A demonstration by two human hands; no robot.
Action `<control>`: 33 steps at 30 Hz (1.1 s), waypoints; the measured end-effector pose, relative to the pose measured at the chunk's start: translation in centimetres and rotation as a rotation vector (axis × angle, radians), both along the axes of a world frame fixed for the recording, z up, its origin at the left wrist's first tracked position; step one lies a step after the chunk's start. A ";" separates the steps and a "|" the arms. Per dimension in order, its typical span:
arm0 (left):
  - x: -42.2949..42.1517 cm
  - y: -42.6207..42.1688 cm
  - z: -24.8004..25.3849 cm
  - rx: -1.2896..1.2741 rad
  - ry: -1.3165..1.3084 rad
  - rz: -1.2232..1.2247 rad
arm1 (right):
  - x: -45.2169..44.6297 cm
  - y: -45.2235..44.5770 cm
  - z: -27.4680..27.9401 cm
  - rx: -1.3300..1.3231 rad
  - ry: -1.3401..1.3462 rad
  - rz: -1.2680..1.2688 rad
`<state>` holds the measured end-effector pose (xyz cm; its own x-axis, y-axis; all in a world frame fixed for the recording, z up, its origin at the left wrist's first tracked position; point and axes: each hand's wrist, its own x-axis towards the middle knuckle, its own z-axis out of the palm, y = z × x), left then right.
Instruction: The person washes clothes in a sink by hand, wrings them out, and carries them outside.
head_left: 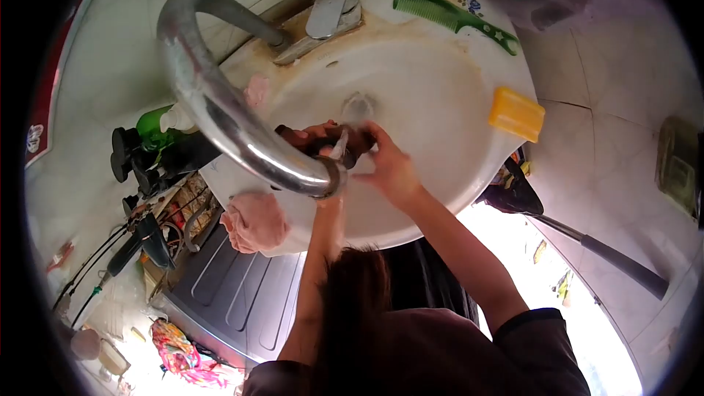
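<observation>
Over the white washbasin [440, 176], a dark brown object [359, 143] lies between my hands under the running water. Its kind cannot be made out. My left hand [320, 132] is closed round its left part, partly hidden by the curved chrome tap [249, 143]. At the other end, my right hand [396, 169] curls its fingers over the object's edge, thumb held lower and apart. A thin stream of water [340, 145] falls from the spout onto the object.
A green comb [455, 18] and a yellow soap bar [517, 114] lie along the basin's rim. A pink cloth [254, 221] hangs at the front left edge. Green bottle [152, 128] and dark-handled items [147, 242] stand at left; a long grey handle [623, 264] sticks out at right.
</observation>
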<state>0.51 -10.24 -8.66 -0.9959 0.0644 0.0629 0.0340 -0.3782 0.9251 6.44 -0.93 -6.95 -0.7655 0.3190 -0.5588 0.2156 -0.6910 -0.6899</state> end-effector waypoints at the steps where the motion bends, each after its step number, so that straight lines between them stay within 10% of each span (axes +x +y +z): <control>1: 0.1 -0.5 0.1 0.001 -0.005 -0.005 | -0.3 0.6 1.1 -0.769 -0.123 -0.218; 8: 1.0 1.3 3.1 -0.066 0.073 -0.261 | -2.8 -1.6 -2.0 -1.013 0.120 -0.200; 10: 0.9 1.9 4.6 0.124 -0.471 0.035 | -3.7 -2.2 0.0 -0.394 -0.189 -0.634; 15: -1.3 1.4 1.9 0.582 -1.033 -0.028 | -3.4 -1.8 1.5 0.446 -0.212 -0.553; 17: -2.1 0.8 -3.5 1.212 -0.744 -0.883 | -3.4 -1.5 2.1 0.759 -0.152 -0.495; 18: -2.0 0.9 -3.1 1.209 -0.745 -0.884 | -3.4 -1.3 2.7 1.034 -0.020 -0.424; 20: -1.7 1.3 -2.1 0.865 -1.300 -0.334 | -3.1 -0.7 3.5 1.307 0.114 -0.349; 25: -3.2 2.0 -0.2 0.693 -1.788 -0.798 | 0.0 -0.3 5.9 1.675 0.530 0.093; 29: -3.0 1.6 2.5 0.677 -1.771 -1.090 | 0.1 -0.2 6.5 1.704 0.864 0.298; 31: -2.1 0.5 4.1 -0.175 -0.515 -1.038 | 0.2 0.1 6.1 1.732 0.951 0.352; 33: -3.7 2.1 3.6 -0.376 -0.781 -1.104 | 0.5 -0.1 4.8 1.759 1.155 0.564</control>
<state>-3.21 -8.11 -5.06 -0.1909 0.7157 -0.6718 -0.6774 0.3992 0.6178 6.95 -1.05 -2.15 -0.6267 -0.4687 0.6225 -0.7470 0.5886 -0.3089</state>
